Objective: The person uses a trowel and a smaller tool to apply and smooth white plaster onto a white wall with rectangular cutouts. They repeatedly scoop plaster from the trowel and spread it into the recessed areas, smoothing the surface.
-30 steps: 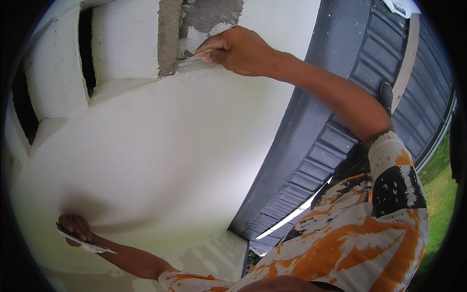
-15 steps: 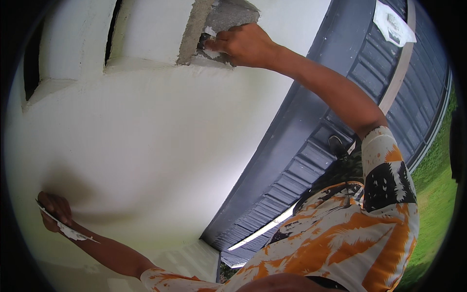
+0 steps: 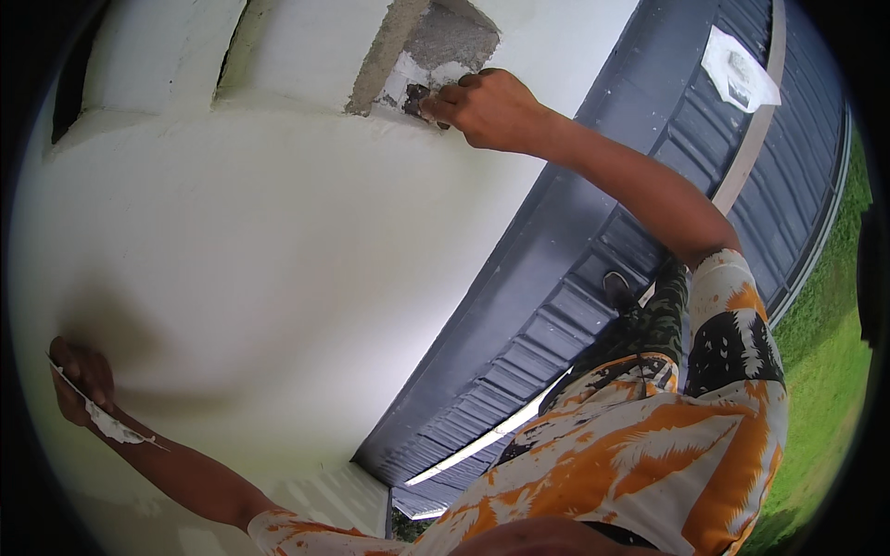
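Observation:
My right hand point(image 3: 491, 109) is closed round a small putty knife point(image 3: 416, 98) with a dark grip, mostly hidden by the fingers. It presses against the lower edge of a rough grey recess point(image 3: 451, 39) in the white wall point(image 3: 278, 259). Fresh white putty point(image 3: 404, 72) covers part of the recess's lower surface. Far to the left, my left hand point(image 3: 82, 378) grips a thin flat plate point(image 3: 67, 382), seen nearly edge-on. A lump of white putty point(image 3: 113, 426) clings to that plate. The hand's shadow falls on the wall beside it.
Dark ribbed metal roofing point(image 3: 640, 232) slopes along the wall's right side. On it lie a long wooden strip point(image 3: 749, 157) and a white sheet point(image 3: 739, 69) with a greyish patch. My shoe point(image 3: 618, 291) stands on the roofing. Grass point(image 3: 816, 371) shows beyond the roof edge.
My right hand has moved slightly down and right along the recess, and more white putty shows there now. The left hand with the plate sits a little farther left and higher.

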`<state>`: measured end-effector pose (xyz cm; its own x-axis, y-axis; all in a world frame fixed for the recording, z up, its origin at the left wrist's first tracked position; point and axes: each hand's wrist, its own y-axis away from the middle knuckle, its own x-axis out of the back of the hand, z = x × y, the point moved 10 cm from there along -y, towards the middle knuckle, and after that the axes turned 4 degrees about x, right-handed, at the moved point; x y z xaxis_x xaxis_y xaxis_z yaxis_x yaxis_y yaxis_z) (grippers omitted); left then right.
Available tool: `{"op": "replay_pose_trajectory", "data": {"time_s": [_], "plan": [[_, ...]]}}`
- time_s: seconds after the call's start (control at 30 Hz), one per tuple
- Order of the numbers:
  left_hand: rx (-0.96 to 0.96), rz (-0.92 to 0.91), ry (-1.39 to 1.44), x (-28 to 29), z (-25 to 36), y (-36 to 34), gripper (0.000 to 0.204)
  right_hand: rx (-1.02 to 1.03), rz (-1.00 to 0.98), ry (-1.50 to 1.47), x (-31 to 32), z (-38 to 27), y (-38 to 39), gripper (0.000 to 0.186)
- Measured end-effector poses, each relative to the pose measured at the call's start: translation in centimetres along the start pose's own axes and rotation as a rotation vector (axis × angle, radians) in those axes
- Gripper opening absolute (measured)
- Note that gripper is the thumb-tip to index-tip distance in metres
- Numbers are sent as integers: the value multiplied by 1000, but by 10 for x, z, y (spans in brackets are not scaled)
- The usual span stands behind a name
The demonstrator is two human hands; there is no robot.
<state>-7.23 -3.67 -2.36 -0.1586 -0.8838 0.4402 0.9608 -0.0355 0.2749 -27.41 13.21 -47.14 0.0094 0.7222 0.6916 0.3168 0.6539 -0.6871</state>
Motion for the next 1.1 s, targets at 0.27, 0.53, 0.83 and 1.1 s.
{"op": "replay_pose_trajectory", "data": {"time_s": [0.27,0.53,0.83,1.1], "plan": [[-48,39,-81,15,2,9,24,-1,154,59,11,35,-27,46],[-21,38,-74,12,6,12,24,-83,124,34,39,33,-3,46],[4,-38,-49,7,4,10,24,-183,23,29,24,50,17,50],[-15,-22,-62,5,2,4,25,-7,49,69,-4,30,28,52]]}}
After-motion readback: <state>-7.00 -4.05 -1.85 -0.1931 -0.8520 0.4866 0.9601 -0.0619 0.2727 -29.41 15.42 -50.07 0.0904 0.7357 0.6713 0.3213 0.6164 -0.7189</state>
